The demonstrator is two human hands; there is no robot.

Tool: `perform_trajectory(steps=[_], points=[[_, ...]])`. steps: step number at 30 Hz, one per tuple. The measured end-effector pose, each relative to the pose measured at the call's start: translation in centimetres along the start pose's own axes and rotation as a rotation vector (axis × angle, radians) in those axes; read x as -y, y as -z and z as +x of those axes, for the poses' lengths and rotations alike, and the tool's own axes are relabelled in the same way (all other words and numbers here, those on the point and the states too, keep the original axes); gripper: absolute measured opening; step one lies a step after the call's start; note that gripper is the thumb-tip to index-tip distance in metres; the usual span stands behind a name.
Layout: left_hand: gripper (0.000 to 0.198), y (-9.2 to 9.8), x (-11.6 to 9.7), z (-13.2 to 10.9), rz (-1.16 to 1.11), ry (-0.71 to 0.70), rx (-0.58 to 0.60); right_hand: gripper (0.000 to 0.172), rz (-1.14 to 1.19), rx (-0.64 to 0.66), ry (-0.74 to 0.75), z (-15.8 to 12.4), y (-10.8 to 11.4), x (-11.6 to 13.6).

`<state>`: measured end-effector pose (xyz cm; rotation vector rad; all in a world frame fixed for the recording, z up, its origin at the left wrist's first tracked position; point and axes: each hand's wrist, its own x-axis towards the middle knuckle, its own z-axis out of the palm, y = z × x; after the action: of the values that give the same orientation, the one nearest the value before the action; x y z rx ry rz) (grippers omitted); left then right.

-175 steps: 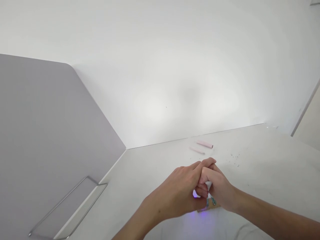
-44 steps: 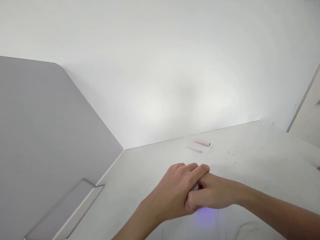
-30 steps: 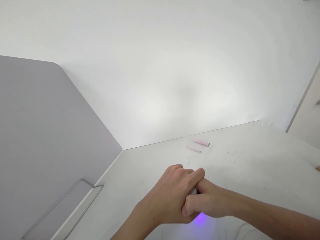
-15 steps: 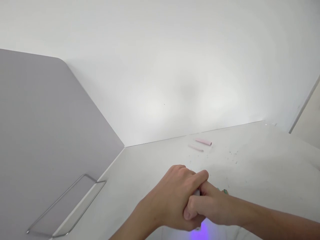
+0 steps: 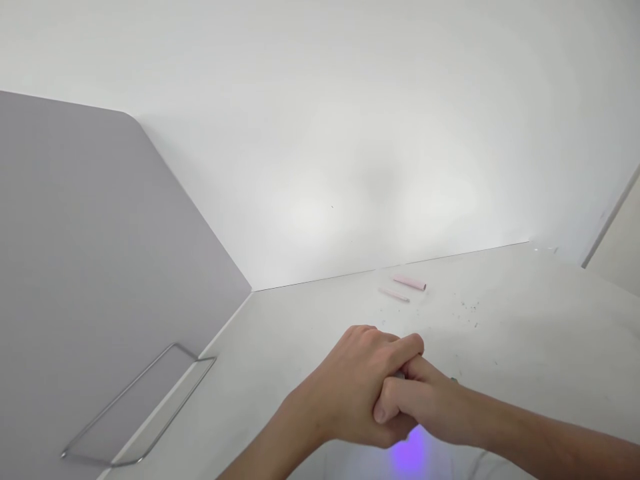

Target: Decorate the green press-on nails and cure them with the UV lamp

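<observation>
At the lower middle of the head view, my left hand [image 5: 357,383] and my right hand [image 5: 427,400] are closed together. My right fingers tuck into the left hand, and both thumbs cross over at the front. A sliver of something greyish [image 5: 399,375] shows in the gap between them; the rest of it is hidden. Beneath the hands a bright violet glow [image 5: 409,450] spreads over a pale surface. Beyond them lie a pink tube-shaped piece [image 5: 410,283] and a thinner pink stick [image 5: 395,295], side by side.
Small dark crumbs [image 5: 470,307] dot the white tabletop [image 5: 540,347] right of the pink pieces. A bent metal wire frame [image 5: 175,407] stands at the lower left against a grey panel [image 5: 100,253]. A white wall [image 5: 300,133] rises behind the table.
My clasped hands have shifted slightly right and up in the view, and less of the greyish thing shows between them. The whole view has moved a little. The violet glow remains below.
</observation>
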<state>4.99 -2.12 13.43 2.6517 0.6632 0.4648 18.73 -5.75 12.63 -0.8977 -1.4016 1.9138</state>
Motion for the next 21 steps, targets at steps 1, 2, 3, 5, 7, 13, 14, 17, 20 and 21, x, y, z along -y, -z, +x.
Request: perform_trajectory(steps=[1,2,3,5,7,13,14,17,20,21], points=[[0.024,0.0,0.0,0.0,-0.007,-0.009,-0.005,0.025,-0.003,-0.002,0.009,0.0,0.0,0.0],[0.023,0.1,0.0,0.0,-0.012,-0.019,-0.012,0.024,-0.006,-0.006,0.018,0.0,0.0,0.1],[0.023,0.2,0.0,0.0,-0.014,-0.032,-0.020,0.023,-0.009,-0.012,0.027,0.0,0.0,0.2],[0.023,0.3,-0.2,0.0,-0.017,-0.054,-0.040,0.018,-0.015,-0.024,0.046,-0.1,0.0,0.2],[0.023,0.3,-0.3,-0.2,-0.031,-0.069,-0.055,0.016,-0.021,-0.030,0.063,-0.3,0.0,0.0],[0.022,-0.1,-0.3,-0.4,-0.057,-0.104,-0.066,0.011,-0.057,-0.029,0.074,-0.3,0.3,-1.2],[0.022,-0.2,-0.3,-0.4,-0.045,-0.107,-0.076,0.011,-0.065,-0.028,0.079,-0.3,0.4,-1.3],[0.023,-0.6,-0.1,-0.5,-0.009,-0.107,-0.097,0.012,-0.082,-0.034,0.086,-0.3,0.5,-1.5],[0.020,-0.9,-0.1,-0.6,-0.006,-0.108,-0.112,0.009,-0.092,-0.044,0.077,-0.4,0.7,-1.7],[0.019,-0.9,-0.2,-0.7,-0.005,-0.107,-0.115,0.009,-0.096,-0.043,0.075,-0.4,0.7,-1.8]])
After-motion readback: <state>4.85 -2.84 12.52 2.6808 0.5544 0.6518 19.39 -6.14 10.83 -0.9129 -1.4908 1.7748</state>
